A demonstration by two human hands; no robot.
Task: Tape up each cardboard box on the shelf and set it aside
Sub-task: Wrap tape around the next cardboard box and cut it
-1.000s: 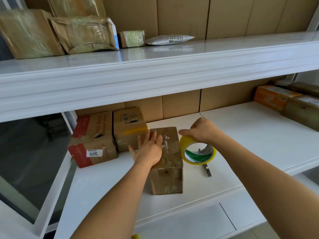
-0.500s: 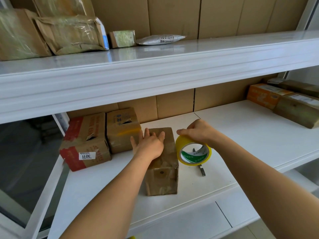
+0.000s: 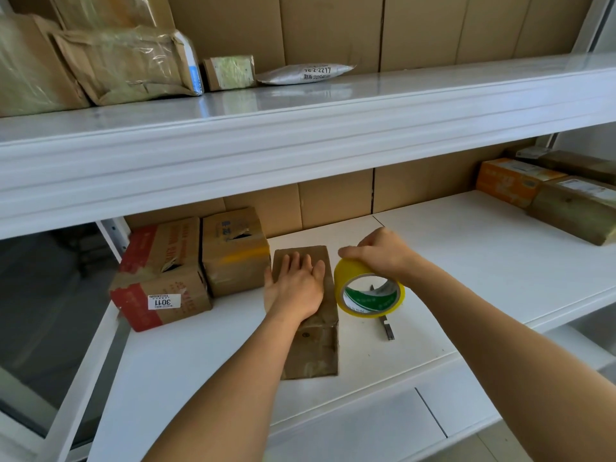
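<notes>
Your left hand lies flat, fingers straight, on the small brown tape-wrapped cardboard box, mid-shelf. Your right hand grips the yellow tape roll just right of the box. The box looks light, stiff and slick; grab its side faces.

Parcel storeroom, white shelves, taped parcels

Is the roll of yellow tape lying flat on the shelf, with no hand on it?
No, the right hand grips the tape roll from above and holds it on edge beside the small box.
</notes>
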